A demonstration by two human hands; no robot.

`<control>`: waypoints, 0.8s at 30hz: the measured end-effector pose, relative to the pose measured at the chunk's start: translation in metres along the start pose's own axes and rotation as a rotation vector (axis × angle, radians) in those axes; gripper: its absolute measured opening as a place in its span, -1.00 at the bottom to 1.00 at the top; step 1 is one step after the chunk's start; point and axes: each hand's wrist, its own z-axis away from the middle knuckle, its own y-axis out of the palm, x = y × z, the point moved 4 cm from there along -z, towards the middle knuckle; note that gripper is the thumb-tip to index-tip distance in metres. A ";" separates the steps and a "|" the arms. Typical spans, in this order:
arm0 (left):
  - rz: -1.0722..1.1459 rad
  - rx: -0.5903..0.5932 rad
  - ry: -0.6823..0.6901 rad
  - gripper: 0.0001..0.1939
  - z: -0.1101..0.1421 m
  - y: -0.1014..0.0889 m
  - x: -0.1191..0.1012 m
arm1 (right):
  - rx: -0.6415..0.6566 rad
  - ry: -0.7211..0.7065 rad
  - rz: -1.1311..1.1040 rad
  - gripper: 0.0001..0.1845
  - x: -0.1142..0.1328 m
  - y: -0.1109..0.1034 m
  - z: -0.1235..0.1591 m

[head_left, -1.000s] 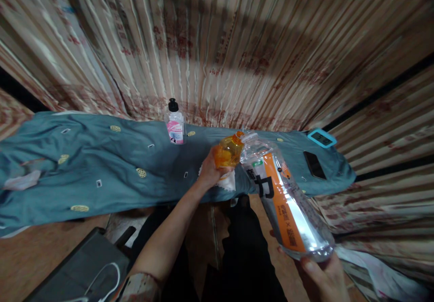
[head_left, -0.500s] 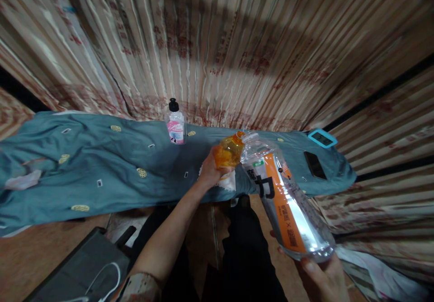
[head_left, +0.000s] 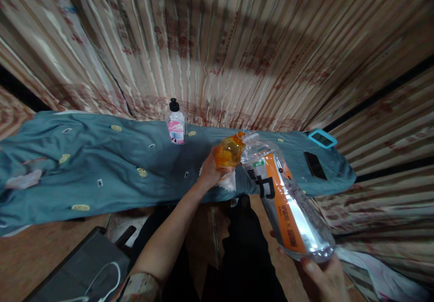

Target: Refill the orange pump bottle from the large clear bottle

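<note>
While gripping amber bottle (head_left: 232,151) in left hand (head_left: 210,170) and clear bottle (head_left: 286,198) in right hand (head_left: 322,275), might spill by tilting askew

Looks like a home, probably a curtained-off corner; can't tell which room. Evidence: pleated curtain (head_left: 210,44) with reddish print right behind a narrow surface, patterned teal cloth (head_left: 115,175) draped over that, phone (head_left: 315,165) and blue-framed digital display (head_left: 322,139) on it, brownish tiled floor (head_left: 20,257) below.
</note>
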 end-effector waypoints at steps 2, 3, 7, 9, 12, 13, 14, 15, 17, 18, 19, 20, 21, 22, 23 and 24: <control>0.001 0.003 0.001 -0.35 0.000 0.000 0.000 | -0.002 -0.011 0.025 -0.08 -0.001 -0.002 -0.001; -0.002 0.006 0.004 -0.36 0.000 0.000 -0.001 | 0.004 -0.007 0.014 -0.09 -0.001 -0.002 -0.001; -0.011 0.006 0.020 -0.35 -0.001 0.000 -0.001 | 0.017 0.023 -0.046 -0.11 0.003 0.003 0.002; -0.015 0.008 0.024 -0.36 -0.001 0.000 0.000 | 0.011 0.013 -0.025 -0.18 0.002 0.003 0.002; -0.026 0.004 0.012 -0.36 -0.001 0.000 0.001 | 0.007 -0.018 0.042 -0.26 -0.005 -0.003 0.001; -0.026 0.001 0.007 -0.36 -0.001 0.000 0.002 | 0.007 -0.026 0.054 -0.26 -0.007 -0.005 0.000; -0.021 0.000 0.005 -0.35 -0.001 0.000 0.002 | 0.008 -0.028 0.059 -0.25 -0.009 -0.006 -0.001; -0.012 0.000 0.006 -0.35 -0.001 0.000 0.002 | 0.015 -0.029 0.056 -0.23 -0.011 -0.007 -0.002; 0.006 0.003 0.013 -0.35 -0.001 0.000 0.002 | 0.028 -0.032 0.048 -0.20 -0.011 -0.007 -0.002; 0.010 0.003 0.018 -0.35 0.000 0.000 0.002 | 0.032 -0.030 0.041 -0.18 -0.010 -0.006 -0.002; 0.012 0.002 0.020 -0.35 0.000 0.000 0.002 | 0.031 -0.025 0.029 -0.16 -0.008 -0.005 -0.001; 0.012 0.002 0.020 -0.35 -0.001 0.000 0.002 | 0.024 -0.018 0.016 -0.15 -0.006 -0.003 0.000; 0.012 0.002 0.018 -0.35 -0.001 0.000 0.001 | 0.015 -0.007 -0.001 -0.15 -0.004 -0.001 0.000; 0.009 0.003 0.014 -0.34 -0.001 0.000 0.001 | 0.008 0.007 -0.025 -0.15 -0.001 0.000 0.001; 0.005 0.004 0.010 -0.34 -0.001 0.000 0.001 | 0.006 0.020 -0.052 -0.16 0.001 0.002 0.002; -0.001 0.005 0.005 -0.35 -0.001 0.000 0.001 | 0.007 0.025 -0.071 -0.16 0.003 0.004 0.003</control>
